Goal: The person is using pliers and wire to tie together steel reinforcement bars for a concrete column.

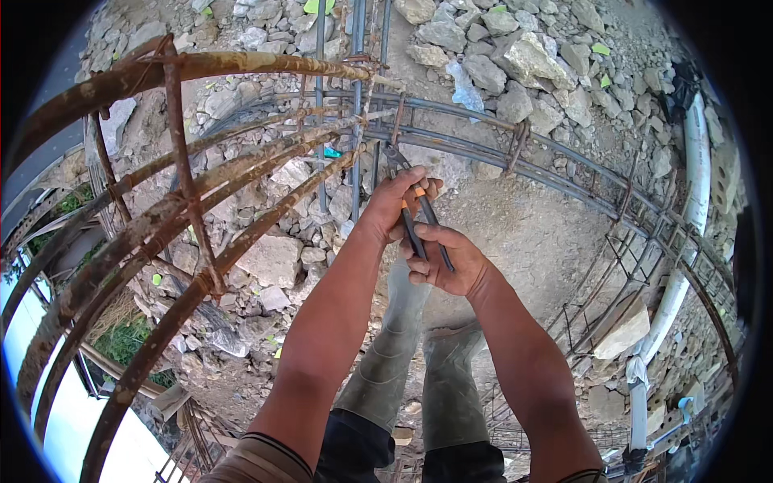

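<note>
A pair of pliers (pixel 426 211) with dark handles and orange bands is held in front of me by both hands. My left hand (pixel 394 200) is closed around the handles just below the head. Lower down, the fingers of my right hand (pixel 455 262) are closed about the handle ends. The jaws (pixel 392 153) point away from me, right by the crossing of steel reinforcing bars (pixel 357 121); whether they touch a bar or tie wire, I cannot tell. Thin stirrups (pixel 518 149) link the paired horizontal bars (pixel 475 154) to the right.
Thick rusty bars (pixel 201 181) with cross ties curve across the left. Broken rocks (pixel 527 60) lie beyond the cage, and more rubble (pixel 270 259) at the left. A white pipe (pixel 696 169) runs down the right side. My grey boots (pixel 394 338) stand on dirt inside the bars.
</note>
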Demonstrator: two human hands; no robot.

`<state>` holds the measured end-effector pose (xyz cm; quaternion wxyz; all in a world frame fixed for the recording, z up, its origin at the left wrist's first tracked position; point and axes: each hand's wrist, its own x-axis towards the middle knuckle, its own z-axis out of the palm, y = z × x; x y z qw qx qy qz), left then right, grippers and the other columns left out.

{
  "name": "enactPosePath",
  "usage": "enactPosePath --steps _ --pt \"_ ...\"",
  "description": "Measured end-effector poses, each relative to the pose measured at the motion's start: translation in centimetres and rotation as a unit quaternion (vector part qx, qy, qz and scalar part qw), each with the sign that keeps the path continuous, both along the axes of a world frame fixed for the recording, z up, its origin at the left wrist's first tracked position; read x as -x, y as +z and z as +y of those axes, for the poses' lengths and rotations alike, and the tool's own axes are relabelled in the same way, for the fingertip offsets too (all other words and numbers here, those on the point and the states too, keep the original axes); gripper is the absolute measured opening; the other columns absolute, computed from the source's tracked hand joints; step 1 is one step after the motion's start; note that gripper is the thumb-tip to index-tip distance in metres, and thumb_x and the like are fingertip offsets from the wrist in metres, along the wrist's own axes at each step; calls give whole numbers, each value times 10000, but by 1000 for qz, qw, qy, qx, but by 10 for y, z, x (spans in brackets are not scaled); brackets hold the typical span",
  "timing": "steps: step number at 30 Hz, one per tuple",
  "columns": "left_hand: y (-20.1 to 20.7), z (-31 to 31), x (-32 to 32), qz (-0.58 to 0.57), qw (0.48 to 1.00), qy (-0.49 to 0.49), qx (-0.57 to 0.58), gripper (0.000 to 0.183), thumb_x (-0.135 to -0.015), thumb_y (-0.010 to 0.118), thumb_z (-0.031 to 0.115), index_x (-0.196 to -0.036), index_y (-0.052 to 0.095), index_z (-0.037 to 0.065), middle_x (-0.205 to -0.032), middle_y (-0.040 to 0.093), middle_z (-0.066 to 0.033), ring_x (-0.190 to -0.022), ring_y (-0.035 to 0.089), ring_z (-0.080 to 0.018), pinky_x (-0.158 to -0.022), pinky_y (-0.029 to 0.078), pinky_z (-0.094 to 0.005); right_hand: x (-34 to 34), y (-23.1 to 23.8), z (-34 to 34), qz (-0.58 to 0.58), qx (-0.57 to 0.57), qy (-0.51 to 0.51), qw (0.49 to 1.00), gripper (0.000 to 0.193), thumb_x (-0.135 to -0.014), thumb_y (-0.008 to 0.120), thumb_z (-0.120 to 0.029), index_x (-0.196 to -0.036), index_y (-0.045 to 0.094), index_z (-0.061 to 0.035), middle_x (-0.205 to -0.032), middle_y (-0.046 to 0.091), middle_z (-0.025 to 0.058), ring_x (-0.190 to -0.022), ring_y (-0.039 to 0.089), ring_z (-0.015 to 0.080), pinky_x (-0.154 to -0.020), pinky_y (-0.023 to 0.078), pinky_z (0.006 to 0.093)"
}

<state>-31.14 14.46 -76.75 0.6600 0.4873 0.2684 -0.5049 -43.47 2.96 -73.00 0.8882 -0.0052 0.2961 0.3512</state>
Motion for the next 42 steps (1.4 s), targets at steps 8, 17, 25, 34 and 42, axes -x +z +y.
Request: enactPosePath --steps 8,17,25,34,42 --pt "11 -20 -1 -22 980 -64 -188 260 -880 727 302 -904 638 59 -802 634 -42 -732 637 -177 -735 529 -313 -2 18 10 -122 695 329 627 405 -804 728 -261 -1048 499 -34 -1024 658 228 -870 690 365 -696 560 452" --pt "16 -11 -10 -24 990 -36 -136 215 -881 696 264 -873 625 60 -705 633 -59 -727 640 -199 -736 538 -348 1 15 25 70 184 27 980 374 -869 697 -297 -1081 527 -40 -1015 662 96 -796 677 243 -669 548 403" --pt "5 -2 -1 60 992 98 57 258 -906 703 328 -896 597 93 -759 588 -32 -686 609 -182 -747 559 -389 3 1 12 -39 286 82 954 354 -837 738 -296 -1038 536 -86 -983 658 74 -778 645 185 -595 488 310" --pt "2 -18 -1 -9 980 -42 -196 308 -874 724 344 -955 623 65 -725 612 -56 -697 644 -195 -602 547 -340 -11 16 12 -105 675 325 654 364 -805 728 -267 -1015 541 -36 -861 669 181 -809 667 325 -691 520 382" --pt "-6 -20 3 -3 996 -22 -86 351 -812 782 385 -911 614 94 -753 634 -55 -650 627 -188 -624 547 -333 -4 -20 6 -27 460 224 859 277 -890 662 -229 -1058 531 -53 -873 669 118 -810 676 314 -694 523 398"
